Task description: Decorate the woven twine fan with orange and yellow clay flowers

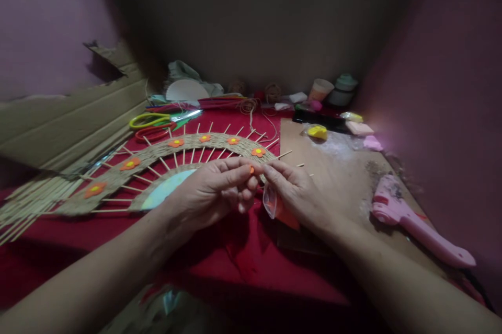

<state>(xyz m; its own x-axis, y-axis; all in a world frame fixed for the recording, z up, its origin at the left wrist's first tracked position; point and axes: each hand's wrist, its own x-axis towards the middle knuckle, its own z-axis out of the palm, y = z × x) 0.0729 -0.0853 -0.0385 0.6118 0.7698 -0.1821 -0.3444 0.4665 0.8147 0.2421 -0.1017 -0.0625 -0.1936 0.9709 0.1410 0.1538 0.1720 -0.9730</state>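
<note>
My left hand (223,182) is closed, its thumb and index finger pinching a small orange lump (251,169) that looks like modelling clay. The thumb and index fingertips of my right hand (292,187) are pressed together beside the lump. A clear plastic bag (270,201) with orange clay (287,215) in it hangs from my right hand, partly hidden by the palm. Behind my hands lies a half-round woven fan frame (157,157) of sticks and twine, with several orange flowers (204,138) with yellow centres on its band and a pale green inner panel (167,192).
Yellow-handled scissors (151,121) and orange-handled scissors (155,133) lie behind the frame. Loose sticks (31,203) are at left near cardboard (70,119). On the brown board (333,193) at right are yellow clay (317,132) and a pink glue gun (419,224).
</note>
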